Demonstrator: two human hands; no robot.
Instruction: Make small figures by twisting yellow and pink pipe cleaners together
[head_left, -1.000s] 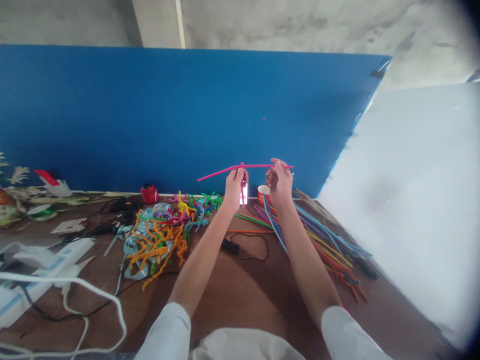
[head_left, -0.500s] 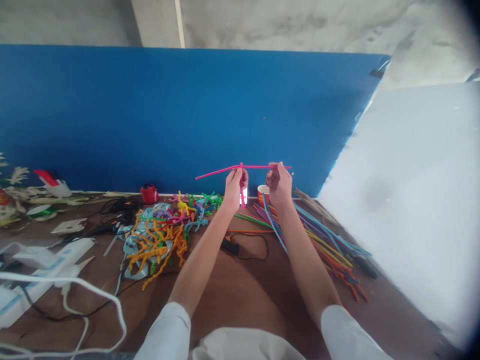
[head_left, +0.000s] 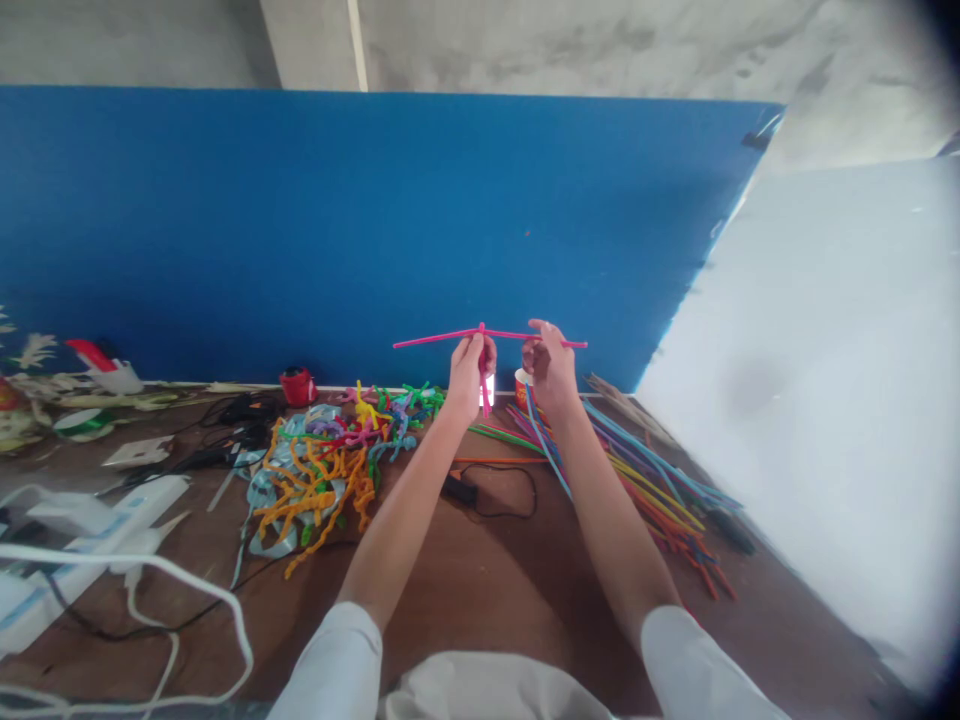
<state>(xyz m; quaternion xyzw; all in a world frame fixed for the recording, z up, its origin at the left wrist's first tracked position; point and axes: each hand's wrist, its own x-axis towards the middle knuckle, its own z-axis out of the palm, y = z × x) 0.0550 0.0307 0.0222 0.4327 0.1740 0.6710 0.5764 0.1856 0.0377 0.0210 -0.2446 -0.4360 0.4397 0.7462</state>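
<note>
Raised above the table, my left hand (head_left: 466,372) pinches a pink pipe cleaner piece (head_left: 439,339) where its strands cross. Two long arms stretch out sideways from the crossing, and a shorter bundle hangs below my fingers. On the right-hand arm of the piece is my right hand (head_left: 553,365), its index finger lifted above the strand and the other fingers curled. The strand passes between those fingers, and its tip sticks out to the right. How firmly they press on it is hard to see.
Left of my arms lies a heap of twisted coloured pipe cleaners (head_left: 322,480). Straight pipe cleaners (head_left: 652,480) spread out at the right, near a red paper cup (head_left: 523,385). A black adapter with cable (head_left: 461,490) lies between my forearms. White power strips (head_left: 97,540) fill the left side.
My right hand has shifted slightly left and its index finger has lifted. The right arm of the pink piece now slopes down a little; the left arm's tip sits slightly higher.
</note>
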